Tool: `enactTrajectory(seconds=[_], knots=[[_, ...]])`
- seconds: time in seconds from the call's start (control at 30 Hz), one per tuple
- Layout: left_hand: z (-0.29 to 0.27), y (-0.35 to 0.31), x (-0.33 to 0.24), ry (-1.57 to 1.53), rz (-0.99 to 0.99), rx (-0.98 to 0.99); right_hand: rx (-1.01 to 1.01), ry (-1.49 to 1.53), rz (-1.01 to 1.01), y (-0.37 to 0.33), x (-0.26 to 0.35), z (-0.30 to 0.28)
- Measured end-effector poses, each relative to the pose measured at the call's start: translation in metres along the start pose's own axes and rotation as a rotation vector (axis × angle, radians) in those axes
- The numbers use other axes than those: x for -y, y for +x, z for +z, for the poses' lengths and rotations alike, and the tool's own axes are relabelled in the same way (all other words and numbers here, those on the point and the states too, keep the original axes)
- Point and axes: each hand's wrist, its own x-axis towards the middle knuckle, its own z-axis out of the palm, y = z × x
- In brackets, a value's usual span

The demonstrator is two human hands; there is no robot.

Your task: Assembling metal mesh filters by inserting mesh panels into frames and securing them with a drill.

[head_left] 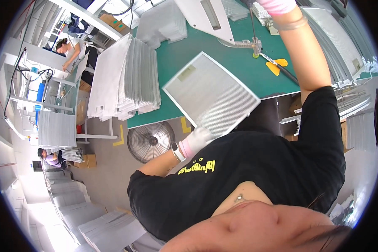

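Note:
A rectangular metal mesh panel [212,94] with a pale frame lies tilted at the near side of the green table, its near corner sticking out past the edge toward my body. My left hand [198,140], in a white glove with a pink cuff, grips the panel's near lower edge; some fingers are hidden by it. My right hand [276,5], gloved with a pink cuff, reaches to the far side at the top edge, where its fingers are cut off. Close to it is a thin dark rod [253,23] running down to a clear fitting [256,44].
Stacked mesh panels [130,75] stand on the table's left, with more panels [336,46] at the right. A white machine arm [208,19], an orange tool [277,66] and a black-handled pen-like tool [281,69] are on the green table [172,54]. A round fan [151,140] stands below. Two people work at the left.

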Motion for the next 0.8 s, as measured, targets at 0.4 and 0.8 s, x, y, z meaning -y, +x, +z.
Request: enactTrajectory(seconds=[0.4,0.8], knots=[[-0.091,0.129,0.034,0.363,-0.687,-0.499,0.042,0.309,0.125,-0.031,-0.010,0.006],[-0.078,0.155,-0.042,0.305,-0.448,-0.508,0.201,0.255,0.225,-0.071,-0.042,0.026]])
